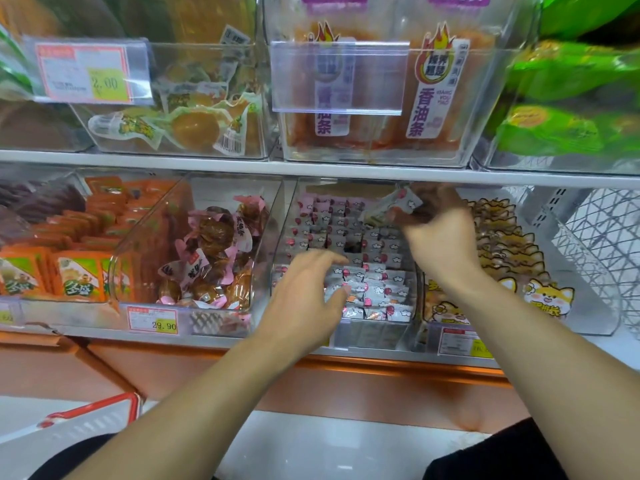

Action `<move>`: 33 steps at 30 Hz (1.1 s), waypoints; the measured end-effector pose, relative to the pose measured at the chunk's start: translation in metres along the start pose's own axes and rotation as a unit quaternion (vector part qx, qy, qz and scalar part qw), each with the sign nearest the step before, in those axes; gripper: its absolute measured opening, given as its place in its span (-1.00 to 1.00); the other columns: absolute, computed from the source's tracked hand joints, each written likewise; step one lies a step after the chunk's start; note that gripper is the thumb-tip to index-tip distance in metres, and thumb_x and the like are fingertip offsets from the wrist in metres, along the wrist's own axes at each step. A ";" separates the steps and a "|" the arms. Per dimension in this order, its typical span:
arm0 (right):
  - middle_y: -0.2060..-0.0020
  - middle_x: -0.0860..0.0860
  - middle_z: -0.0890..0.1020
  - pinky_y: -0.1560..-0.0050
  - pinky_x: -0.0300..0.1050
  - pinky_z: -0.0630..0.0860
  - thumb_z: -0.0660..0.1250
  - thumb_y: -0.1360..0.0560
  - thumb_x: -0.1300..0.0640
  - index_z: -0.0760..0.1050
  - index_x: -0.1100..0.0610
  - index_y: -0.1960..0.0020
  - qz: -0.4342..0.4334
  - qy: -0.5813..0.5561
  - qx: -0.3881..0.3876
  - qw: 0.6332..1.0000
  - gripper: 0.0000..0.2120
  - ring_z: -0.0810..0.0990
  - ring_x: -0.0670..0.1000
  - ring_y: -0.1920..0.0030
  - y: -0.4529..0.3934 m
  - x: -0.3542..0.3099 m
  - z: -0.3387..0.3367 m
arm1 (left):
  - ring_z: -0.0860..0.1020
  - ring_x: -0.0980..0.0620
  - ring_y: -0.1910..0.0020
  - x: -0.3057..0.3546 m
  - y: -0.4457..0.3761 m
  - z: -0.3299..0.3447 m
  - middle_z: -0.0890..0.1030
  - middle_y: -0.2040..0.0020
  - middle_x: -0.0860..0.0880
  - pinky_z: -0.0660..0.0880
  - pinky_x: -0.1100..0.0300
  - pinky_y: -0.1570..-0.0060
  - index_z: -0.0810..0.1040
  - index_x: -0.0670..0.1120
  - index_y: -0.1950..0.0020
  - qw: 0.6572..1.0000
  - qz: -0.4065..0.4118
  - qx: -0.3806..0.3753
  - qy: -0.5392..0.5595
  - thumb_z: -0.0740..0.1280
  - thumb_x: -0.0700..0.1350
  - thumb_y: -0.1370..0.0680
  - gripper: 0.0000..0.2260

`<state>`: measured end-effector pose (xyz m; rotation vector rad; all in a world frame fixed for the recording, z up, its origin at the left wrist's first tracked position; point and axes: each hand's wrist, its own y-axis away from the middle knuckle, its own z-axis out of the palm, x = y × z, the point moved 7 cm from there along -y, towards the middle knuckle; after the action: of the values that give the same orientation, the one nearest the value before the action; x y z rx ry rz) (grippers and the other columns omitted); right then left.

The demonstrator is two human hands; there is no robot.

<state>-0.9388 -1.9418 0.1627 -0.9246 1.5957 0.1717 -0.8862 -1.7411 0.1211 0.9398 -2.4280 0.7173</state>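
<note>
The right hand [440, 237] is up at the back of the clear bin [374, 336], just under the white shelf board [207, 160]. Its fingers are curled and pinch a small packet [391, 206] - white with a pink spot - and that packet is tilted in the air above the rows of packets [377, 268] that fill the bin. The left hand [308, 299] is low at the front of the same bin. Its fingers are spread out and almost straight, the tips lie on the front packets, and it holds nothing. Just left of this bin is another clear bin with brown snacks in pink wraps [214, 244], and a price tag [153, 320] that says 29.90 sits on its front. Further left stand orange packs [79, 271]. To the right of the hands lie yellow packs with a little dog face [547, 296], and next to them is a white wire basket [599, 237]. Down in the left corner shows a white basket with a red rim [93, 414].
</note>
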 end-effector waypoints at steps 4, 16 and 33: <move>0.05 -0.08 0.67 -0.07 -0.02 0.62 0.55 -0.45 0.14 0.49 -0.05 -0.07 -0.031 0.093 -0.053 0.994 -0.69 0.67 -0.05 0.03 -0.006 -0.002 0.016 | 0.31 0.09 -0.40 0.000 -0.001 0.008 0.47 -0.35 0.06 0.20 0.26 -0.35 0.48 0.02 -0.37 0.999 0.012 -0.019 -0.045 0.40 0.09 -0.56 -0.59; -0.09 -0.05 0.67 0.02 -0.09 0.62 0.36 -0.55 0.24 0.57 -0.05 -0.15 -0.067 0.336 -0.217 0.914 -0.75 0.63 -0.02 0.04 0.004 0.011 0.063 | 0.30 0.04 -0.41 -0.006 0.001 0.022 0.48 -0.35 0.05 0.20 0.13 -0.41 0.45 0.04 -0.41 0.996 0.014 -0.075 -0.056 0.33 0.21 -0.57 -0.53; -0.10 -0.01 0.68 -0.45 0.11 0.12 0.40 -0.55 0.09 0.63 -0.05 -0.07 -0.062 0.640 -0.185 0.743 -0.88 0.47 0.10 -0.32 -0.019 0.021 0.074 | 0.27 0.05 -0.42 -0.006 0.004 0.023 0.47 -0.36 0.06 0.19 0.14 -0.42 0.42 0.06 -0.44 0.995 0.033 -0.071 -0.065 0.37 0.18 -0.56 -0.51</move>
<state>-0.8693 -1.9209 0.1317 -1.6309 2.8108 -0.3604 -0.8894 -1.7496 0.0989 0.8783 -2.5954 0.5129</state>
